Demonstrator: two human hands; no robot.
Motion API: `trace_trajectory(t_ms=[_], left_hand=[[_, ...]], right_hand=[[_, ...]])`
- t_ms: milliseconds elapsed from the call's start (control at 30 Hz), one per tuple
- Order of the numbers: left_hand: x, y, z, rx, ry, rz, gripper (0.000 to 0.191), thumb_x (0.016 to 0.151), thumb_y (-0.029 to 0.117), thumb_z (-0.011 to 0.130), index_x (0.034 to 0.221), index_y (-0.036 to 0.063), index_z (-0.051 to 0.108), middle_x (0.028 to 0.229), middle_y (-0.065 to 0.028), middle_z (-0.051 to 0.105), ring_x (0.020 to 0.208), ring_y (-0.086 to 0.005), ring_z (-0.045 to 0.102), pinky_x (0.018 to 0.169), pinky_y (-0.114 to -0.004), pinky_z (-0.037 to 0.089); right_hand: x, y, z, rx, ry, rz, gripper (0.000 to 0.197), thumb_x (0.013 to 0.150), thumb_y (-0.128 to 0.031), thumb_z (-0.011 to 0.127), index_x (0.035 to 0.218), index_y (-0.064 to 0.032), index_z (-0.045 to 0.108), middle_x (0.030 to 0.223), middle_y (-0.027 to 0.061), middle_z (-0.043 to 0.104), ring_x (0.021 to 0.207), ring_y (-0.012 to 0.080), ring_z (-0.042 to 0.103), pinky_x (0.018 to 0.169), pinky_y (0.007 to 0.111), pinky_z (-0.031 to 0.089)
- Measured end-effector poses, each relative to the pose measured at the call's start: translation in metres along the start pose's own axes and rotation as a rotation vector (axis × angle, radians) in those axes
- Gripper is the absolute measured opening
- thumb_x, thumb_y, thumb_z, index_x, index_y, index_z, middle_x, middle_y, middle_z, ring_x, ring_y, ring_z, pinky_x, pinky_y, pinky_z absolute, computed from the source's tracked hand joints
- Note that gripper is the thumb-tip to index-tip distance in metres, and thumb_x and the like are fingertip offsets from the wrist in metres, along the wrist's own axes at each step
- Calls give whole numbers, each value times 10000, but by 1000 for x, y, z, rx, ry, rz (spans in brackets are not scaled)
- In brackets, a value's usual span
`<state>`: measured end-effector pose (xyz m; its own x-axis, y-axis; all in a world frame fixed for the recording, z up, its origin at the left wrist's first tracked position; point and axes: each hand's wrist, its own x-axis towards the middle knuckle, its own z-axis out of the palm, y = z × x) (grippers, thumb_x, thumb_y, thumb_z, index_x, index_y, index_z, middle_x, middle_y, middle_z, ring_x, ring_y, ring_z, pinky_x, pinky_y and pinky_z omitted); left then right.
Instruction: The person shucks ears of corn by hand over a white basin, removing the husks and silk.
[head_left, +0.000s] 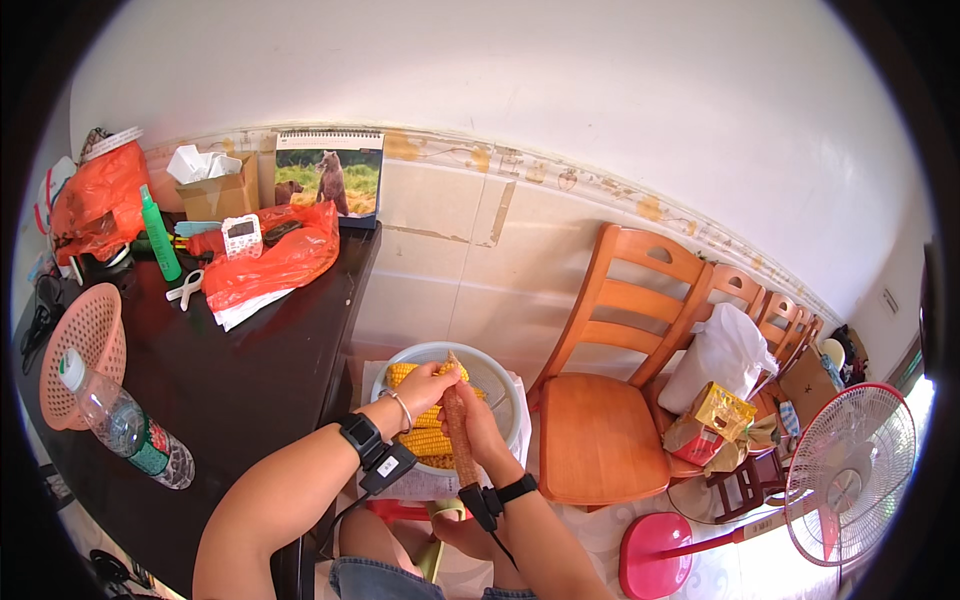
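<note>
My left hand (425, 388) has its fingers on the upper end of a mostly stripped corn cob (459, 435), where some yellow kernels remain. My right hand (478, 421) is wrapped around the middle of the same cob, whose bare lower part points down towards my wrist. Both hands are over a round pale plastic basin (504, 382). Inside the basin lie several yellow corn cobs (429, 442) with kernels, mostly on the left side. Some loose kernels show near the bottom rim. Paper bearing print (405, 486) lies under the basin.
A dark table (247, 390) at the left holds a pink basket (82, 322), a plastic bottle (139, 427), red plastic bags (277, 262) and a picture calendar (330, 176). To the right are wooden chairs (600, 435), one carrying bags, and a standing fan (847, 480).
</note>
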<state>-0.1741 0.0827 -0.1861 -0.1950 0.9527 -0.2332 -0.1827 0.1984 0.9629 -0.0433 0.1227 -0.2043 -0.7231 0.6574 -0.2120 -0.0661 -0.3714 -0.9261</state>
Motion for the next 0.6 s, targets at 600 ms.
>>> trace_trajectory(t_ms=[600], left_hand=[[11, -17, -6, 29, 205, 4, 445, 834, 279, 618, 1120, -16, 448, 1001, -108, 552, 884, -154, 568, 756, -269, 491]], right_hand=[[10, 16, -8, -331, 361, -368, 179, 810, -159, 634, 868, 6, 599, 785, 27, 604, 690, 71, 542, 632, 201, 433]])
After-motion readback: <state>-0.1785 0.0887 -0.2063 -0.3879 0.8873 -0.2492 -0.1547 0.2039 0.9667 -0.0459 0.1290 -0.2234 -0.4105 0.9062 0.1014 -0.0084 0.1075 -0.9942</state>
